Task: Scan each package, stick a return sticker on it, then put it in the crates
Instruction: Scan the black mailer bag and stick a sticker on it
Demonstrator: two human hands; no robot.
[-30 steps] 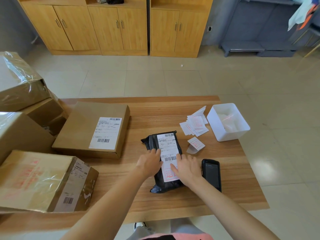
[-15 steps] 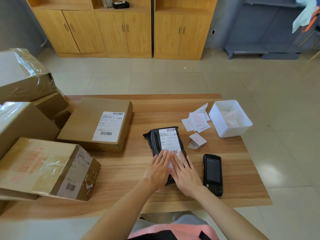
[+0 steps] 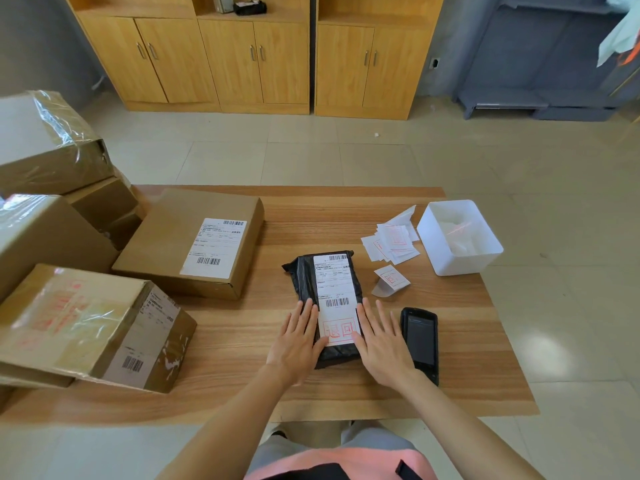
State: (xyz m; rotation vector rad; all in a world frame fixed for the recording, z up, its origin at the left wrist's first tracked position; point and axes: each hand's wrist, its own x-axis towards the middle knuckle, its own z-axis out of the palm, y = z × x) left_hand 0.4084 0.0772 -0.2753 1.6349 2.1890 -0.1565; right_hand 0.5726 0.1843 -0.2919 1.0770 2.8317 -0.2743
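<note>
Lay flat at centre of wooden surface (image 3: 242, 341): black plastic mailer package (image 3: 304, 282), white shipping label up. Red-printed return sticker (image 3: 339, 330) already applied at near end. Left hand (image 3: 298, 344) and right hand (image 3: 381, 344), fingers straight and spread, flanked sticker, probably smoothing edges. Half a second earlier, covered sticker; since parted outward. Black handheld scanner (image 3: 419, 337) just beside.

Black poly-bag package (image 3: 304, 282) lies flat at frame center on the table, long axis running away from the camera. White shipping label (image 3: 334, 282) on top, barcodes visible. Red-printed return sticker (image 3: 339, 330) stuck on its near end, below the label.
</note>
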